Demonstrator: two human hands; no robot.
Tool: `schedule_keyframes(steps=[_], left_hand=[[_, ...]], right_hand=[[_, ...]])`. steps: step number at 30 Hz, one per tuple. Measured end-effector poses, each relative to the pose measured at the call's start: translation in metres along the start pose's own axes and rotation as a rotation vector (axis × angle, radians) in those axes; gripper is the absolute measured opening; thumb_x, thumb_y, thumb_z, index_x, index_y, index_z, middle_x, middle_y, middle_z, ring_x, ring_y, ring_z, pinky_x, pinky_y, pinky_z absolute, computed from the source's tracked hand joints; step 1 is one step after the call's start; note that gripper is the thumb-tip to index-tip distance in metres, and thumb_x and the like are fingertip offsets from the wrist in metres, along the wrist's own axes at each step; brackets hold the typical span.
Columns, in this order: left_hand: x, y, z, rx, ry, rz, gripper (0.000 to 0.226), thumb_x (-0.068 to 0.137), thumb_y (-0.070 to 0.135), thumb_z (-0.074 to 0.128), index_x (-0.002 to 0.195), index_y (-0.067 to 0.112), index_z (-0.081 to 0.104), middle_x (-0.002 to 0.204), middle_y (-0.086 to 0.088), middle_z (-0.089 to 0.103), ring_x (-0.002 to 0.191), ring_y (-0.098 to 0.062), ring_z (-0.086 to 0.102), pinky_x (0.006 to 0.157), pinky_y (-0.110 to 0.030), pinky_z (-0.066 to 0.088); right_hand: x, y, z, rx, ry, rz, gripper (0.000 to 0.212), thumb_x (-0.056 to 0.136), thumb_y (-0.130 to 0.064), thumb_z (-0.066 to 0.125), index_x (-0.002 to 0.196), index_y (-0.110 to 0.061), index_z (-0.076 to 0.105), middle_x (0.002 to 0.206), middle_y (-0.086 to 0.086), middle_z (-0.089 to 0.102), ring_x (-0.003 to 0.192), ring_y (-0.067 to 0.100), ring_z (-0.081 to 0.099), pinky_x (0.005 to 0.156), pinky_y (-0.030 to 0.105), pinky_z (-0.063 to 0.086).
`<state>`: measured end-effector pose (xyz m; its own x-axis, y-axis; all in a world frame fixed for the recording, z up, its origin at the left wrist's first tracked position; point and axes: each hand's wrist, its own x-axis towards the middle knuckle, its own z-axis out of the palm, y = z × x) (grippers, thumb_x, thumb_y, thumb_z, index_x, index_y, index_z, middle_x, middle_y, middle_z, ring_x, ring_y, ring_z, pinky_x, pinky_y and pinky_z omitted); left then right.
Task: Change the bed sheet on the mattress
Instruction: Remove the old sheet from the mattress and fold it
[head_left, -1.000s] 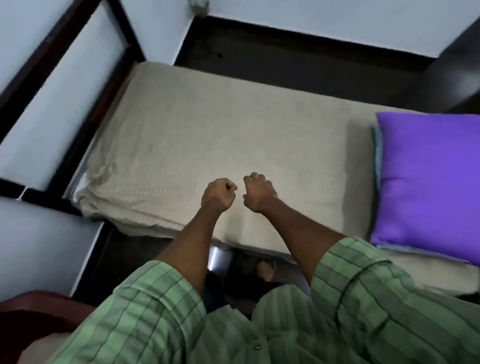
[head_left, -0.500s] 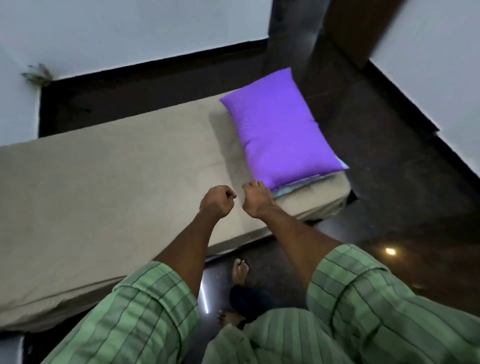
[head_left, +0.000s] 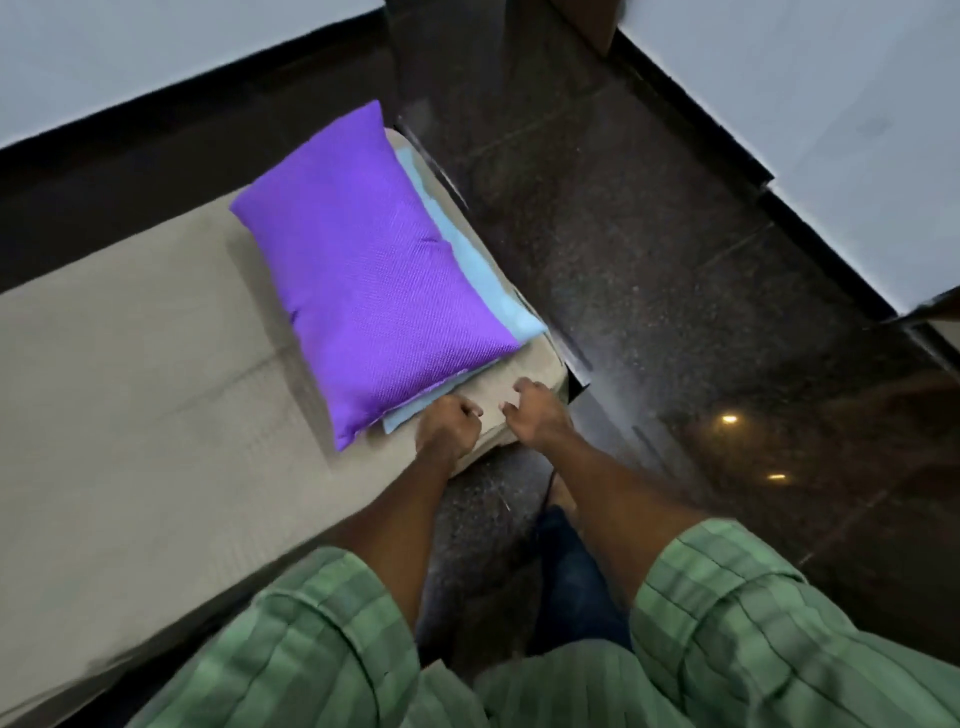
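A beige bed sheet (head_left: 156, 395) covers the low mattress, which runs from the lower left to its end corner near the middle of the view. A purple pillow (head_left: 369, 275) lies at that end on top of a light blue cloth (head_left: 483, 280). My left hand (head_left: 448, 425) is a fist with nothing visible in it, just over the near edge of the blue cloth. My right hand (head_left: 535, 411) has its fingers curled over the sheet at the mattress corner, holding nothing that I can see. Whether either hand touches the sheet is unclear.
Dark polished floor (head_left: 675, 322) surrounds the mattress end and reflects ceiling lights. White walls with black skirting (head_left: 737, 156) run along the right and the back. My bare foot (head_left: 563, 499) stands on the floor beside the mattress.
The view has swung right along the mattress to the pillow end. Both hands, fingers curled as before, now hover at the mattress corner by the pillow instead of over the middle.
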<state>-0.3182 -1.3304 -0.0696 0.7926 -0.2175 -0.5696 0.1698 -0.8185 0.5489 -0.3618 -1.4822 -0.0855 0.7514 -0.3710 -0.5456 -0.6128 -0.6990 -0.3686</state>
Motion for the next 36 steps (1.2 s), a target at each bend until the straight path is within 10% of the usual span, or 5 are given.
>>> schedule_keyframes(steps=[13, 19, 27, 34, 36], left_hand=[[0.162, 0.012, 0.186, -0.254, 0.009, -0.508, 0.036, 0.087, 0.042, 0.057, 0.101, 0.019, 0.080, 0.102, -0.003, 0.079, 0.098, -0.027, 0.074, 0.093, -0.037, 0.057], [0.186, -0.005, 0.204, -0.574, -0.124, -0.788, 0.025, 0.103, 0.022, 0.052, 0.092, 0.013, 0.072, 0.079, -0.002, 0.067, 0.059, -0.013, 0.059, 0.048, -0.019, 0.044], [0.199, 0.041, 0.211, -0.886, -0.243, -0.940, 0.051, 0.100, 0.060, 0.051, 0.101, 0.012, 0.067, 0.092, -0.007, 0.066, 0.096, -0.026, 0.061, 0.090, -0.033, 0.053], [0.183, 0.070, 0.212, -1.407, 0.183, -0.902, 0.036, 0.112, 0.026, 0.042, 0.082, 0.015, 0.058, 0.071, -0.002, 0.071, 0.055, -0.011, 0.065, 0.043, -0.018, 0.049], [0.178, 0.068, 0.206, -1.545, 0.208, -0.863, 0.037, 0.113, 0.024, 0.040, 0.082, 0.015, 0.059, 0.078, -0.002, 0.069, 0.064, -0.009, 0.064, 0.056, -0.017, 0.054]], right_hand=[[0.225, 0.138, 0.052, 0.236, -0.176, 0.429, 0.084, 0.091, -0.065, 0.061, 0.146, -0.004, 0.043, 0.146, 0.020, 0.054, 0.134, 0.041, 0.052, 0.107, 0.051, 0.044], [0.243, 0.148, 0.083, 0.379, -0.124, 0.462, 0.054, 0.097, -0.051, 0.061, 0.121, -0.003, 0.069, 0.130, 0.023, 0.066, 0.124, 0.040, 0.059, 0.103, 0.041, 0.046], [0.207, 0.146, 0.051, 0.982, -0.240, 0.255, 0.038, 0.100, -0.018, 0.066, 0.063, -0.016, 0.059, 0.054, -0.008, 0.053, 0.050, 0.004, 0.043, 0.052, 0.022, 0.038], [0.196, 0.139, 0.055, 1.037, -0.151, 0.410, 0.027, 0.095, -0.020, 0.073, 0.072, -0.009, 0.067, 0.062, 0.000, 0.065, 0.059, 0.009, 0.059, 0.063, 0.024, 0.050], [0.200, 0.122, 0.059, 1.166, -0.116, 0.588, 0.033, 0.088, -0.038, 0.080, 0.083, -0.007, 0.072, 0.072, 0.004, 0.073, 0.064, 0.013, 0.065, 0.066, 0.030, 0.057]])
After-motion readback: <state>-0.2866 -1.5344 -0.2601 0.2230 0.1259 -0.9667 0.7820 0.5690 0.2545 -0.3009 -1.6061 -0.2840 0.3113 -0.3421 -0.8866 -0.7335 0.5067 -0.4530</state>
